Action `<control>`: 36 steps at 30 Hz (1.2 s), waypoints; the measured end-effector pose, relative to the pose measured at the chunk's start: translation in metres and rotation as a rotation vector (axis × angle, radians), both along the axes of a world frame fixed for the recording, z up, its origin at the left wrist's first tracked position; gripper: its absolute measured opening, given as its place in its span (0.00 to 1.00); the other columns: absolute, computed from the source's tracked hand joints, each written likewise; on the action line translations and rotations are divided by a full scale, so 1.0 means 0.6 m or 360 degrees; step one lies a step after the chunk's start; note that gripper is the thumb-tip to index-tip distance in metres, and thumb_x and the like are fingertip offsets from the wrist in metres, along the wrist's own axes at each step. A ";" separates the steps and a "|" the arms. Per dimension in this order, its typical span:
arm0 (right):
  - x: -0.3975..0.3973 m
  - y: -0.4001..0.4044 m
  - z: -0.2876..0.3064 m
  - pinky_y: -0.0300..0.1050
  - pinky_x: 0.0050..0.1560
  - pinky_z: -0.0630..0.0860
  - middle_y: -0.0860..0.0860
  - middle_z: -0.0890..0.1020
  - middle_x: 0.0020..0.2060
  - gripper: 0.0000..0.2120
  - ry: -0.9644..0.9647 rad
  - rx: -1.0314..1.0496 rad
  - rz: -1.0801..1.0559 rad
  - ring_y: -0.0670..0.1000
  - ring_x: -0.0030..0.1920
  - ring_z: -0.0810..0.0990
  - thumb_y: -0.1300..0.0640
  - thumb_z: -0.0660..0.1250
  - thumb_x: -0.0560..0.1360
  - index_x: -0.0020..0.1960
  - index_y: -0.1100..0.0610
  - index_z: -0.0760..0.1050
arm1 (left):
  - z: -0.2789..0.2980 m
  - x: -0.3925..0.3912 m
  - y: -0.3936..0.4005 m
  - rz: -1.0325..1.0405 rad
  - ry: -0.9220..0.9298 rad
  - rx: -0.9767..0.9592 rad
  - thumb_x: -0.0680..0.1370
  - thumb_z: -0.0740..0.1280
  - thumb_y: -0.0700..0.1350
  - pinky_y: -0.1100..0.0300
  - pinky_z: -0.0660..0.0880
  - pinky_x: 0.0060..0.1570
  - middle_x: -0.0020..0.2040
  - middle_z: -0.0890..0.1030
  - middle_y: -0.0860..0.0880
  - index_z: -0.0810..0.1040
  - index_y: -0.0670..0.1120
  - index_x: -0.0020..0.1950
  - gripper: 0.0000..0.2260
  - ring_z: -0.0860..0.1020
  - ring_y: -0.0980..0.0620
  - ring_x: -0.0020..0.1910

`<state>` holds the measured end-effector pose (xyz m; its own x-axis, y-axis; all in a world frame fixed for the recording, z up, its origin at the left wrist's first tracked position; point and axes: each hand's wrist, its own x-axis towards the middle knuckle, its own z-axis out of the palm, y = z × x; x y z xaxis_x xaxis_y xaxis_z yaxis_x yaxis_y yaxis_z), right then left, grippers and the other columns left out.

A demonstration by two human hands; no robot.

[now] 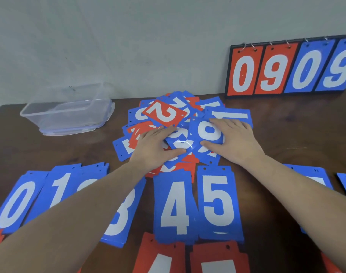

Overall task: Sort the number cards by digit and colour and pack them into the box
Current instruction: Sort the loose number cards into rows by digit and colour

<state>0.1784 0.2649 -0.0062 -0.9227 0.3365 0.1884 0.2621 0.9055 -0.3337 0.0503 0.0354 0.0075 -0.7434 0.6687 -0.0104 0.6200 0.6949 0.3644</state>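
A mixed heap of blue and red number cards (pixel 162 113) lies in the middle of the brown table, a red 2 on top. My left hand (pixel 154 144) rests flat on the heap's near left side, fingers straight. My right hand (pixel 235 138) presses flat on a blue card (pixel 207 133) on the heap's right, thumb at the card's near edge. Sorted blue piles run along the near side: 0 (pixel 16 201), 1 (pixel 60 186), 3 (pixel 121 219), 4 (pixel 174 205), 5 (pixel 217 201). Red piles (pixel 160 255) sit below them. The clear plastic box (pixel 67 113) stands at the back left.
A black flip scoreboard (pixel 290 67) showing 0 9 0 9 leans against the wall at the back right. More blue piles (pixel 314 176) lie under and beyond my right forearm. The box's lid lies beneath the box.
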 end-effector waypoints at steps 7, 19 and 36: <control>-0.001 0.008 0.004 0.54 0.70 0.64 0.50 0.71 0.70 0.45 0.0154 -0.0143 -0.0099 0.53 0.71 0.69 0.31 0.71 0.69 0.79 0.48 0.60 | 0.008 0.008 -0.006 0.0053 -0.0045 0.0309 0.72 0.73 0.63 0.50 0.65 0.73 0.76 0.69 0.55 0.76 0.57 0.70 0.28 0.65 0.53 0.75; 0.025 -0.005 0.026 0.40 0.59 0.70 0.43 0.73 0.69 0.23 0.0459 -0.0722 -0.0038 0.42 0.67 0.70 0.49 0.69 0.79 0.72 0.47 0.69 | 0.072 0.052 -0.040 0.0089 -0.0080 0.0448 0.72 0.77 0.49 0.64 0.70 0.61 0.75 0.58 0.51 0.77 0.60 0.66 0.23 0.65 0.57 0.66; 0.096 -0.116 0.082 0.50 0.54 0.84 0.46 0.82 0.61 0.10 0.0404 -0.1796 -0.0078 0.46 0.56 0.84 0.54 0.67 0.81 0.54 0.40 0.82 | 0.088 0.179 -0.133 0.0238 -0.0900 0.0900 0.66 0.79 0.55 0.64 0.79 0.54 0.61 0.77 0.62 0.75 0.62 0.64 0.28 0.79 0.65 0.56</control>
<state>0.2359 0.1952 0.0427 -0.8826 0.4658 -0.0641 0.0987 0.0501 -0.9939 0.1576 -0.0446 0.0601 -0.8088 0.5792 -0.1017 0.1519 0.3728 0.9154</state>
